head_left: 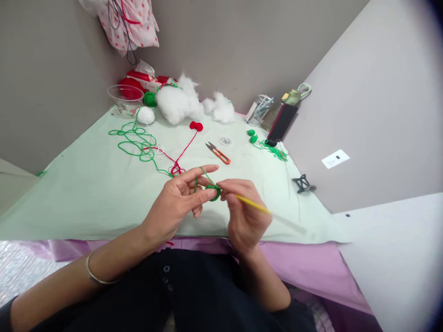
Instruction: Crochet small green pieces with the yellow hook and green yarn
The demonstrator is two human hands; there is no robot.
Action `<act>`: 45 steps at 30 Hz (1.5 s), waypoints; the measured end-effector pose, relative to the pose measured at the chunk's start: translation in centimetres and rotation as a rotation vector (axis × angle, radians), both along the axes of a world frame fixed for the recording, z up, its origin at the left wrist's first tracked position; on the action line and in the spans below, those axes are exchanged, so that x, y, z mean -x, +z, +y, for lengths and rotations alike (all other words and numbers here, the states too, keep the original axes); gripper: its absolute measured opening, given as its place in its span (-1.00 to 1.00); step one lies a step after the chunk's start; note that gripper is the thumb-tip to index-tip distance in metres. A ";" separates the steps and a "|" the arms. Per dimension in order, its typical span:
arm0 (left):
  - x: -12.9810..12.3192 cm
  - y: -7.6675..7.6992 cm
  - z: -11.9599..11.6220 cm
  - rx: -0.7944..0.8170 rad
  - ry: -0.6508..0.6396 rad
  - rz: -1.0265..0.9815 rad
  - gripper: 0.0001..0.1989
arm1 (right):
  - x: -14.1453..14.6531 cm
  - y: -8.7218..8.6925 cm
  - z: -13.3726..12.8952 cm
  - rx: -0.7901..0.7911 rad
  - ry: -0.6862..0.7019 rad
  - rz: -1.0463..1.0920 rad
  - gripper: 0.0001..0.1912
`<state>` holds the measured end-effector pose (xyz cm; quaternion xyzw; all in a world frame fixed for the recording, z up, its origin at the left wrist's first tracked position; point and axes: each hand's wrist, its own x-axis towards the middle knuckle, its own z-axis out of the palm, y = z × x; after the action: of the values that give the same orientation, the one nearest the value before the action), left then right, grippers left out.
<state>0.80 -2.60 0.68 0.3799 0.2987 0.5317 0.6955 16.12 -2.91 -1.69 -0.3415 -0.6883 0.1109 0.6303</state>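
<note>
Between the thumb and fingers of my left hand (180, 196) is a small green crochet piece (213, 192). Green yarn (206, 174) passes over my raised left index finger and down to the piece. My right hand (246, 210) is closed round a crochet hook (254, 204) with a yellow handle, held like a pen. The hook's tip meets the green piece, and its head is hidden there. Loose green yarn (133, 143) trails over the table from beyond my left hand.
Orange thread snips (218, 153) and a small round case (225, 141) lie beyond my hands. Farther back are white stuffing (180, 99), a white yarn ball (145, 115), and a clear tub (125, 99). On the right stand a pen holder (258, 110) and a phone (283, 122).
</note>
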 end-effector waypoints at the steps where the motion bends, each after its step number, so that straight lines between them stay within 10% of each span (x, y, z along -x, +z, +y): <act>1: 0.0 0.0 0.1 0.038 -0.023 -0.025 -0.57 | 0.0 -0.2 0.0 -0.076 -0.057 -0.070 -0.69; 4: 0.2 0.1 0.5 0.195 -0.125 -0.113 -0.64 | -0.3 -0.5 0.1 -0.201 -0.136 -0.155 -0.66; 7: 0.6 0.2 0.9 0.246 -0.118 -0.171 -0.73 | -0.8 0.1 0.4 -0.003 -0.026 0.093 -0.77; 21: 0.7 -0.5 0.4 -0.090 -0.021 0.104 -0.72 | -1.2 0.8 0.6 0.380 0.314 0.457 -0.81; 30: 0.2 -0.4 -0.3 -0.147 0.158 0.227 -0.64 | -0.7 -0.1 -0.5 -0.145 -0.055 -0.226 -0.73; 34: 0.2 0.0 -0.1 0.044 -0.015 0.029 -0.55 | -0.2 -1.0 -0.3 -0.301 -0.220 -0.306 -0.69; 40: 0.8 0.3 0.5 0.168 -0.083 -0.104 -0.62 | -0.8 0.2 0.4 0.155 0.115 0.268 -0.76; 45: 0.4 0.1 0.0 0.022 -0.029 0.016 -0.52 | -0.3 0.3 0.5 0.193 0.174 0.238 -0.81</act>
<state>0.43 -2.59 0.74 0.3806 0.3047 0.5153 0.7048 16.47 -2.44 -1.36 -0.3242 -0.6219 0.2702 0.6597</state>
